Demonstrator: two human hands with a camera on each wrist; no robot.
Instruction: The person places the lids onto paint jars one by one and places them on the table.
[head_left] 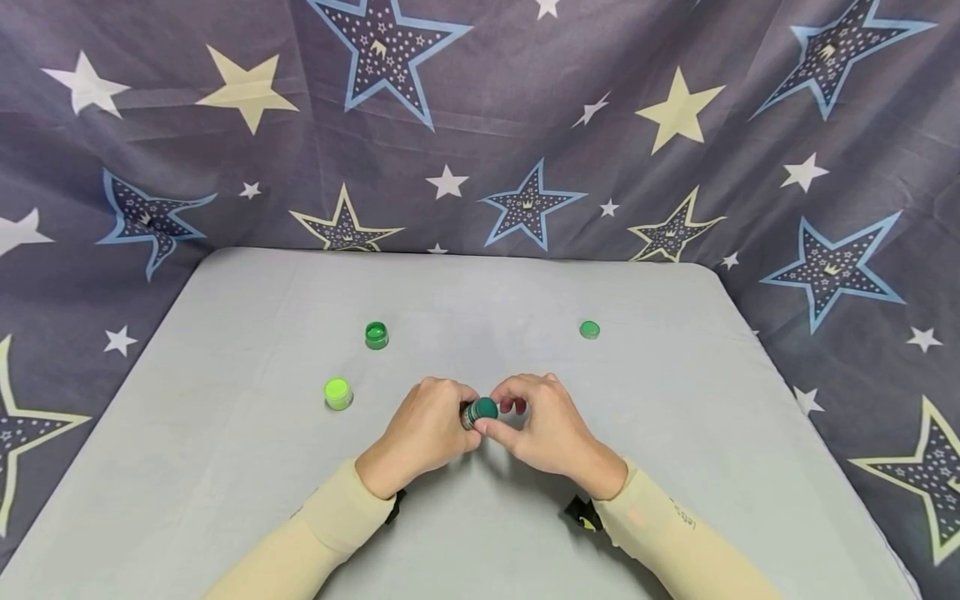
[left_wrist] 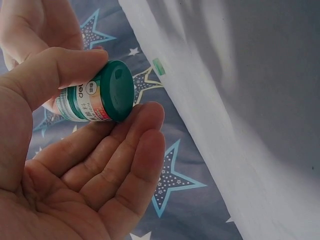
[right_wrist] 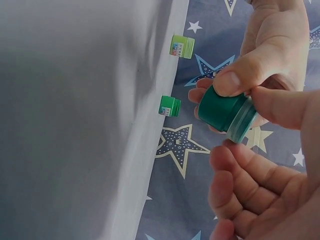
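A small dark green paint jar (head_left: 469, 415) with a printed label is held in my left hand (head_left: 429, 425), the thumb pressed on its side. The jar lies tilted, its clear lid (right_wrist: 242, 120) facing my right hand (head_left: 551, 425). My right thumb and a fingertip pinch the lid's rim, while the other fingers (right_wrist: 245, 192) curl loosely apart from it. In the left wrist view the jar's base (left_wrist: 121, 90) faces the camera. A lidless green jar (head_left: 377, 336) stands beyond my left hand. Left of that hand stands a light green jar (head_left: 337, 394).
A loose round green lid (head_left: 589, 330) lies on the grey-covered table (head_left: 480, 308), to the far right. A dark curtain with stars (head_left: 480, 125) hangs behind the table and along both sides.
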